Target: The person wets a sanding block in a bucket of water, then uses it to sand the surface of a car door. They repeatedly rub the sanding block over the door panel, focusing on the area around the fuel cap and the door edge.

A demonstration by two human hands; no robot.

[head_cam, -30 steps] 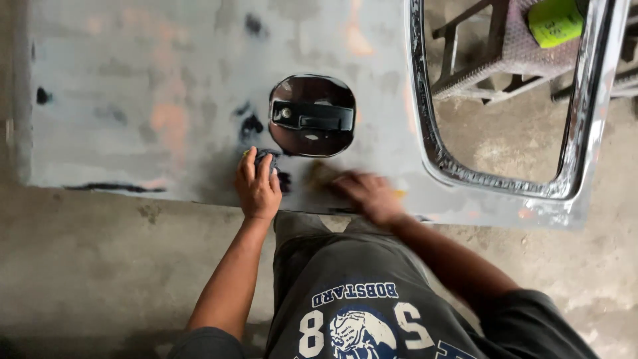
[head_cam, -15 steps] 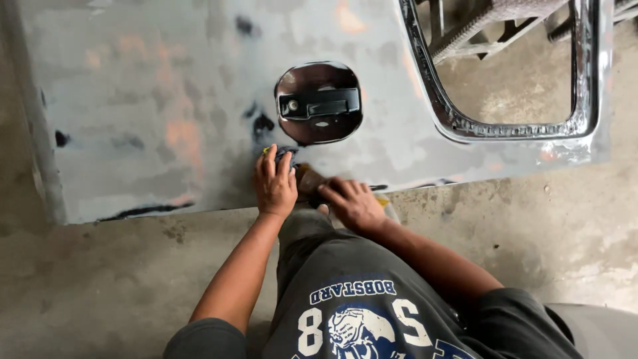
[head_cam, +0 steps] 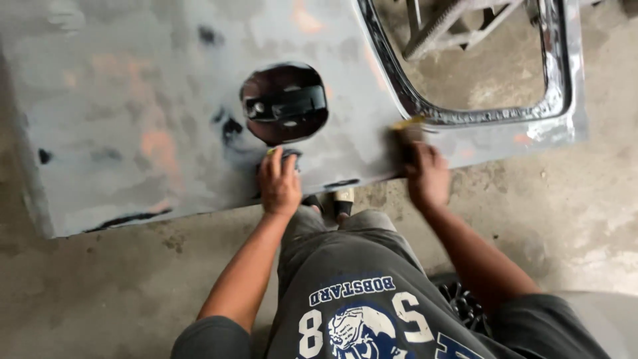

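A grey primed car door panel (head_cam: 133,113) lies flat on the concrete floor, with orange and black patches and a dark oval handle recess (head_cam: 286,103). My left hand (head_cam: 279,183) presses on the panel's near edge just below the recess, fingers over a small dark object. My right hand (head_cam: 426,174) rests farther right on the panel's edge, holding a yellowish piece, likely sandpaper (head_cam: 407,125), against the surface below the chrome-edged window opening (head_cam: 465,116).
Through the window opening a metal-framed stand (head_cam: 452,26) shows on the floor. Concrete floor (head_cam: 100,292) surrounds the panel. My knees in grey shorts (head_cam: 352,286) are below the hands, and a foot in a sandal (head_cam: 342,199) sits at the panel's edge.
My right hand has slid to the right along the panel's near edge, away from the left hand. The left hand stays below the recess. The view has shifted closer.
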